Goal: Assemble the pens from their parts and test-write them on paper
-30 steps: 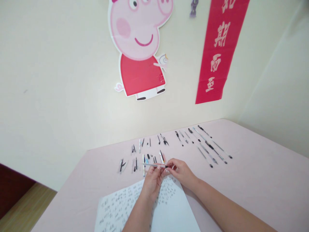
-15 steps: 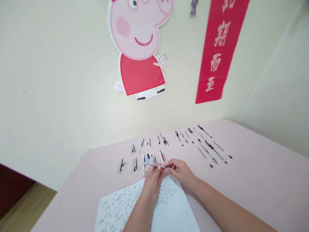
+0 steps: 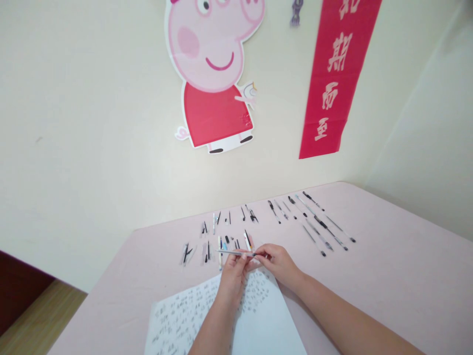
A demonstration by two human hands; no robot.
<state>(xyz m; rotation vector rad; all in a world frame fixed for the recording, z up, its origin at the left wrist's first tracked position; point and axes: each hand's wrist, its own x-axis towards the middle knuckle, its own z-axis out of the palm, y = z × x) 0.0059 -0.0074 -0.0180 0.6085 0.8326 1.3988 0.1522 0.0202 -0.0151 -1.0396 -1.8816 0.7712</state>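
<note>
My left hand (image 3: 232, 276) pinches a thin pen refill (image 3: 231, 252) that points left, level above the pink table (image 3: 388, 276). My right hand (image 3: 279, 264) is closed on the refill's right end, fingertips pressed together at the dark tip. Both hands hover over the far edge of a white sheet covered in handwriting (image 3: 221, 320). Just beyond the hands lie several short pen parts and caps (image 3: 221, 236) in loose rows.
Several whole pens and long barrels (image 3: 318, 222) lie in a row at the far right of the table. The table stands against a cream wall with a pink cartoon pig cut-out (image 3: 214, 74) and a red banner (image 3: 336, 74). Wooden floor (image 3: 33, 325) shows at lower left.
The hands and the refill stay almost in place; the right fingers shift very slightly at the refill's end.
</note>
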